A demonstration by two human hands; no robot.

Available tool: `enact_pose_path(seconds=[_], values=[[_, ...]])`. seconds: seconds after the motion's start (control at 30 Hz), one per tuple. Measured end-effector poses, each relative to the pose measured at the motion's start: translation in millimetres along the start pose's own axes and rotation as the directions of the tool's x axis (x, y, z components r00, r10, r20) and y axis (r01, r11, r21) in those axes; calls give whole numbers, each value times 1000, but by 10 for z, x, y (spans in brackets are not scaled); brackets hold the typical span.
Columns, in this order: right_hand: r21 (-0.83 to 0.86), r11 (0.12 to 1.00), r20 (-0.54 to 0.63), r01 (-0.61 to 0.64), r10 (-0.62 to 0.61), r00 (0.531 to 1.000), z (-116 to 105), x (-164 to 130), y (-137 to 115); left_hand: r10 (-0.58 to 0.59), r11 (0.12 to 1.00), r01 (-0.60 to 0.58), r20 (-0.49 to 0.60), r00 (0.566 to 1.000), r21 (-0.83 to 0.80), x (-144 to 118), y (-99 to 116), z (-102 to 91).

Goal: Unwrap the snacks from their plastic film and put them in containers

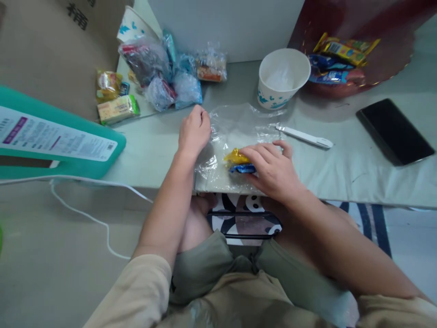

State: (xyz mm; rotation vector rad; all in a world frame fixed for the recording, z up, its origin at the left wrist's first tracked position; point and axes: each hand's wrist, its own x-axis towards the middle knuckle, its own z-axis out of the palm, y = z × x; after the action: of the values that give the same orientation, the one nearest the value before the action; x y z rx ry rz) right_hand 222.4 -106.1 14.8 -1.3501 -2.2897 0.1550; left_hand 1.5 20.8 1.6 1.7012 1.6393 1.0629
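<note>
1. Far left: green-edged board (58, 141) w/ a printed label, white cable (88, 214) trailing under it. One of each.
2. Back left of the table (358, 168): a heap of small bagged snacks (160, 73), maybe five or six clear bags, can't count exactly, plus two loose packs in front, a yellowish one (107, 84) and a cream bar w/ green end (118, 109). A paper cup (133, 25) lies tipped behind the heap.
3. Your left hand (194, 130) sits knuckles-up on the left edge of the clear plastic bag (235, 132), fingers curled under, so can't tell if they pinch the film or just press it.
4. Bag lies flat at the near table edge, long axis roughly left-right. Two small wrapped snacks, yellow (235, 157) over blue (243, 169), sit near its middle.
5. Your right hand (273, 171) is the closer one: fingers together, laid flat, tips touching the yellow and blue snacks, which lie just left of the fingertips.
6. Right of that: one white paper cup (282, 77) upright, one white plastic tool (305, 135), red tray (362, 54) w/ more snack packs, one dark phone (394, 130).
</note>
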Motion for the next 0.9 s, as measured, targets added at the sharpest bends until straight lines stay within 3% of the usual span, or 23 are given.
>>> enact_pose_path(seconds=[0.13,0.23,0.3,0.4,0.43,0.5,0.53,0.6,0.63,0.7,0.73,0.8,0.9], values=[[277,961,-112,-17,49,993,-152,-84,53,-101,963,89,33,994,253,-4,136,-57],[474,878,-198,-68,181,963,-308,-124,220,-120,958,94,81,989,273,-5,216,-82],[488,867,-268,-105,264,927,-452,-74,435,-117,967,86,118,986,240,-2,246,-84],[305,931,-421,-201,322,848,-780,197,876,-107,979,75,162,981,189,4,285,-70],[213,943,-427,-256,326,844,-916,333,1030,-104,981,73,170,980,179,4,300,-64],[-17,917,-333,-398,370,867,-1189,622,1303,-104,985,75,189,977,157,0,334,-53],[-140,861,-248,-488,447,860,-1302,751,1407,-113,986,85,202,973,142,-3,350,-51],[-321,729,-152,-605,591,792,-1420,911,1517,-136,987,110,248,959,115,-8,378,-54],[-349,718,-144,-602,594,792,-1406,927,1518,-145,987,120,276,950,106,-8,388,-59],[-253,821,-175,-512,481,859,-1218,832,1417,-150,988,126,321,935,95,-6,401,-77],[-141,894,-215,-425,391,895,-1052,735,1323,-145,989,122,333,932,88,-5,402,-89],[56,958,-205,-280,285,936,-641,510,1076,-133,991,118,352,926,65,-11,390,-114],[138,963,-262,-231,260,929,-67,259,656,-102,995,90,361,927,52,-52,317,-165]])
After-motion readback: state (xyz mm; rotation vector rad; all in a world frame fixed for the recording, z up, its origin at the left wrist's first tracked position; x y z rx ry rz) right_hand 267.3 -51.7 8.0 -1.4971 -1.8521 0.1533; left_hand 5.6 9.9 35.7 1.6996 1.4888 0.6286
